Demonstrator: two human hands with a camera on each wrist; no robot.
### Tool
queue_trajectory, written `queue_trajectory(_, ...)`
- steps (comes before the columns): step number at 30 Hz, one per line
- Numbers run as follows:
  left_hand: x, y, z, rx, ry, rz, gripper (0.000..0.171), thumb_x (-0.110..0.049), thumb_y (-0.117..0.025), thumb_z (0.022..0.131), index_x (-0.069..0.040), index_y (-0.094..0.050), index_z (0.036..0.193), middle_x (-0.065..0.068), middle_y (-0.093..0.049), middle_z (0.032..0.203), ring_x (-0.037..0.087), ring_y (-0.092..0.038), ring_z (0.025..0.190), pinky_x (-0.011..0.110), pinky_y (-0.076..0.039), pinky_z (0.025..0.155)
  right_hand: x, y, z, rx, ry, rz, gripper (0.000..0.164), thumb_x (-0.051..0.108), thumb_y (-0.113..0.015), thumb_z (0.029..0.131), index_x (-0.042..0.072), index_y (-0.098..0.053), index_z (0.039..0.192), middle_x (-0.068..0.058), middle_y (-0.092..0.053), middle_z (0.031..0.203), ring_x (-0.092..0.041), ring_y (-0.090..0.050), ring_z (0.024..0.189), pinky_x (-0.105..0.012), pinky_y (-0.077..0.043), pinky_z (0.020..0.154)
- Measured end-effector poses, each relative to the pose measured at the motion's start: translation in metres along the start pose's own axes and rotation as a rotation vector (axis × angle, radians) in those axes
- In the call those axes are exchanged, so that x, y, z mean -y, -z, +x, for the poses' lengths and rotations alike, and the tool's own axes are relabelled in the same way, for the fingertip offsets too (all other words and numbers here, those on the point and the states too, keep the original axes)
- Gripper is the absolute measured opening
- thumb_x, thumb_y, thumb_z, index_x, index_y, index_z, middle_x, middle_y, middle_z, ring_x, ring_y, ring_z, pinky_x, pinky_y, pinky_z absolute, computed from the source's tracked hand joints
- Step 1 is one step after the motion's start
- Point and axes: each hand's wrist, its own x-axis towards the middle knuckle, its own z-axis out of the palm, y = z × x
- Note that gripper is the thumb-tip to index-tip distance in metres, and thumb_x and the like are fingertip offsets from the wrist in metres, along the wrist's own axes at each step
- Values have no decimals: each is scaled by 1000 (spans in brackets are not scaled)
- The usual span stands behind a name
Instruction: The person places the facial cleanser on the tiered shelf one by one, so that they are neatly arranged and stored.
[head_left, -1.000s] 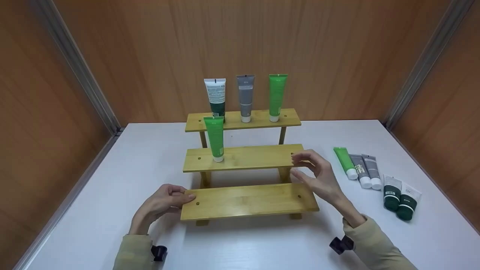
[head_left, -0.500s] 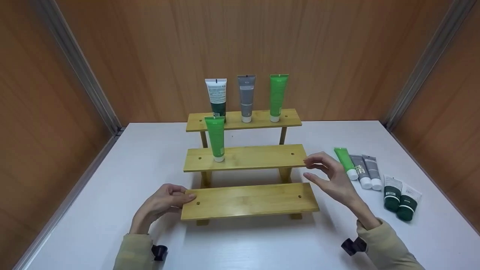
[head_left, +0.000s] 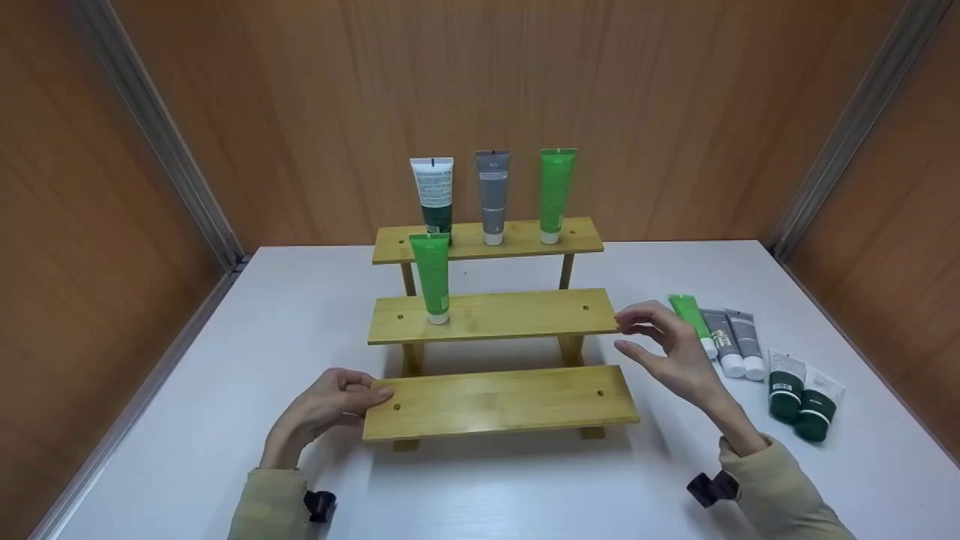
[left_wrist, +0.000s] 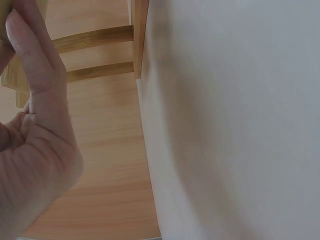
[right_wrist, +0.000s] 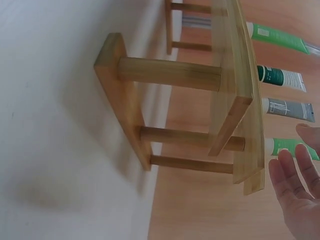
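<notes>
A brown wood-grain left wall (head_left: 112, 285) closes the space at the left, meeting the wood-grain back wall (head_left: 675, 112) at a grey metal corner strip (head_left: 161, 135). From there the white worktop (head_left: 307, 300) spreads across, smooth and slightly glossy, with soft shadows around the arms and a pale glare in front of the wooden rack (head_left: 502, 401).

The left hand (head_left: 326, 405), in a khaki sleeve (head_left: 268, 506), holds the left end of the rack's lowest board, thumb on top and fingers at the edge. The three-board rack stands in the middle of the worktop; its posts rise from a foot resting on the white surface. On the middle board, near its left end, a green tube (head_left: 431, 274) stands on its white cap. Along the top board, left to right, stand a white-and-dark-green tube (head_left: 433, 187), a grey tube (head_left: 493, 195) and another green tube (head_left: 556, 191).

The right hand (head_left: 671, 360) is at the right end of the middle board, holding nothing, fingers gently bent with a moderate gap to the thumb; whether the fingertips touch the board I cannot tell. Beyond it on the worktop lie a loose green tube (head_left: 690, 319), two grey tubes (head_left: 745, 337) and two white-and-dark-green tubes (head_left: 819, 405). A second metal strip (head_left: 840, 127) and the right wall (head_left: 892, 247) finish the enclosure.
</notes>
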Motion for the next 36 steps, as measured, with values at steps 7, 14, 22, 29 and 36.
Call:
queue_trajectory(7,0,0,0,-2,1,5,26,-28,-74,92,-4,-66,98,-4,-76,84,9,-71,77,28,-60,73,-2,14,2,7,-44,-45,37,-16,-74,80,-7,-64,115,-4,-66,108,-9,-65,103,-17,-54,91)
queue_trajectory(14,0,0,0,-11,14,4,29,-29,-75,91,-4,-65,102,-4,-76,85,10,-71,78,28,-59,73,-7,32,1,15,-55,-94,39,-14,-73,82,-5,-64,118,13,-65,110,-7,-64,105,-15,-53,93)
queue_trajectory(22,0,0,1,-22,22,18,34,-31,-76,90,-2,-65,104,-3,-76,86,11,-72,78,28,-59,72,-21,53,-5,10,-50,-165,40,-14,-74,81,-5,-64,119,20,-63,108,-1,-64,101,-10,-51,91)
queue_trajectory(29,0,0,1,-19,7,14,30,-29,-76,90,-3,-64,101,-3,-76,85,9,-71,77,27,-59,71,-36,72,-13,-13,-90,-229,42,-13,-76,80,-4,-64,119,18,-63,106,4,-63,97,-7,-51,87)
queue_trajectory(36,1,-1,0,-10,-7,0,26,-27,-76,90,-5,-64,97,-4,-76,83,8,-70,75,26,-59,70,-52,86,-20,-3,-171,-326,45,-7,-78,81,-2,-63,123,-1,-66,108,11,-59,97,-3,-48,87)
